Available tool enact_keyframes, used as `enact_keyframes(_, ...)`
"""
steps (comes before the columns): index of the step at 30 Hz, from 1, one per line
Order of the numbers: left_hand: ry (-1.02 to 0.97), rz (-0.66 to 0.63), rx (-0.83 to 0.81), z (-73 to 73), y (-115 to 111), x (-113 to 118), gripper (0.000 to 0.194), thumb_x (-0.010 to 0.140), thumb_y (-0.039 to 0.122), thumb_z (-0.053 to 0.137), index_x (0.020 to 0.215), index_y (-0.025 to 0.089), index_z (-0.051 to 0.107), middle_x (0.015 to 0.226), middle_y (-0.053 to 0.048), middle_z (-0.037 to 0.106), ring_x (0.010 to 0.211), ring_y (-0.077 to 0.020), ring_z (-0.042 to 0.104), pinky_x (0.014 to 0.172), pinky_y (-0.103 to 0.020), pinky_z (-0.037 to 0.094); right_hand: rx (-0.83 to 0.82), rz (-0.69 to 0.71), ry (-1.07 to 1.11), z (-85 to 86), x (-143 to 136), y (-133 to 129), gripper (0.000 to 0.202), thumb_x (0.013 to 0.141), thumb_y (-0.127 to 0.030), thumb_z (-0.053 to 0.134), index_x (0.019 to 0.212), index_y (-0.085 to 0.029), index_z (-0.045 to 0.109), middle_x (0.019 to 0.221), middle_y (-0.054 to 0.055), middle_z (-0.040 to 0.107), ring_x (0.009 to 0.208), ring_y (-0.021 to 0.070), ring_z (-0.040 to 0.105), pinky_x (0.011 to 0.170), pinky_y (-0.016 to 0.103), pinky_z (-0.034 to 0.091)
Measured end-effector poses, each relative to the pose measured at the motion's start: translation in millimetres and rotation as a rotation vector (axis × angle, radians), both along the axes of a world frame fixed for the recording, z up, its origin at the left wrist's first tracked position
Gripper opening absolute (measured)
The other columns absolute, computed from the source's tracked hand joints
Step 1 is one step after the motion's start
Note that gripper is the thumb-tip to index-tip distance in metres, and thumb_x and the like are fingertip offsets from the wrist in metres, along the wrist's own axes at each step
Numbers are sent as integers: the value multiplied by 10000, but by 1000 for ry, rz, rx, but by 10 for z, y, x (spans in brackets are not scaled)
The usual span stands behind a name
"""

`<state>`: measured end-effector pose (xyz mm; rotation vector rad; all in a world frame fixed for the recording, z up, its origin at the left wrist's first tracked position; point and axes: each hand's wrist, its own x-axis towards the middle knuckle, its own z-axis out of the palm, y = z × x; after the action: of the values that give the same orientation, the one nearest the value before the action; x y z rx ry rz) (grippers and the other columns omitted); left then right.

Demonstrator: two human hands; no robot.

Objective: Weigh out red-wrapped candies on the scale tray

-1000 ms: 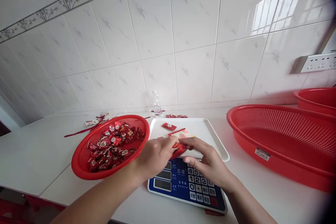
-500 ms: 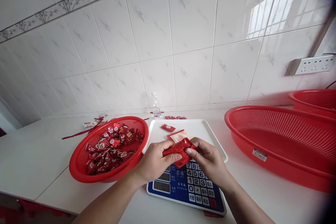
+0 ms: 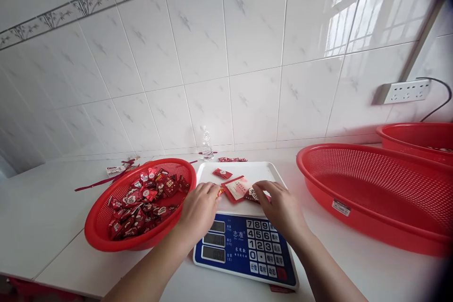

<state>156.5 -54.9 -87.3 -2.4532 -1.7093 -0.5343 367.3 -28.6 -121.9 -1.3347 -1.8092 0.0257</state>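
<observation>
Left hand (image 3: pixel 201 205), right hand (image 3: pixel 283 205) curled beside packets (image 3: pixel 236 188) on scale tray (image 3: pixel 249 169), grips unclear; red basket (image 3: pixel 95 237) alongside, likely for easy reach.

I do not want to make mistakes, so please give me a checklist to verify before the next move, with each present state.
1. Scale shows zero: cannot tell, digits too faint.
2. Keys fully uncovered: not ok, the right hand hides part of the upper right corner.
3. Left hand empty: cannot tell, a small red-and-yellow bit shows at its fingertips.
4. Left basket has packets: ok, many inside.
5. Clear bottle upright: ok, standing beyond the scale.
</observation>
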Motion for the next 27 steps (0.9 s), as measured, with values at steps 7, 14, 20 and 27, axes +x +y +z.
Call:
enact_keyframes(7, -9, -96, -179, 14, 9, 162, 265, 909, 352, 495, 1066, 213, 657, 1112, -94, 662, 1099, -284, 555, 940, -430, 438, -122, -28, -231, -5, -34, -20, 309, 933, -372, 413, 777, -235, 643, 701, 19, 698, 626, 176, 644, 478, 250, 363)
enact_keyframes(14, -96, -160, -238, 7, 123, 266, 419, 913, 410, 479, 1244, 175, 583, 1384, -108, 514, 1307, -273, 418, 1081, -434, 342, -82, 22, -199, -60, -33, 26, 256, 914, -321, 476, 1064, -224, 660, 971, 48, 733, 891, 226, 679, 691, 322, 498)
enact_keyframes(20, -158, -85, -221, 252, 240, -228, 328, 910, 281, 415, 1163, 216, 613, 1276, -74, 607, 1172, -226, 547, 990, -354, 409, 61, 55, -114, -98, -56, 26, 304, 932, -379, 428, 1021, -219, 671, 951, 55, 734, 871, 232, 680, 689, 346, 524)
enact_keyframes(27, -4, 186, -549, 245, 486, -1258, 194, 681, 307, 626, 825, 184, 666, 882, -90, 723, 784, -271, 666, 683, -330, 498, 127, 108, -64, -129, -89, 20, 319, 929, -393, 421, 983, -208, 675, 937, 70, 739, 867, 239, 687, 677, 352, 540)
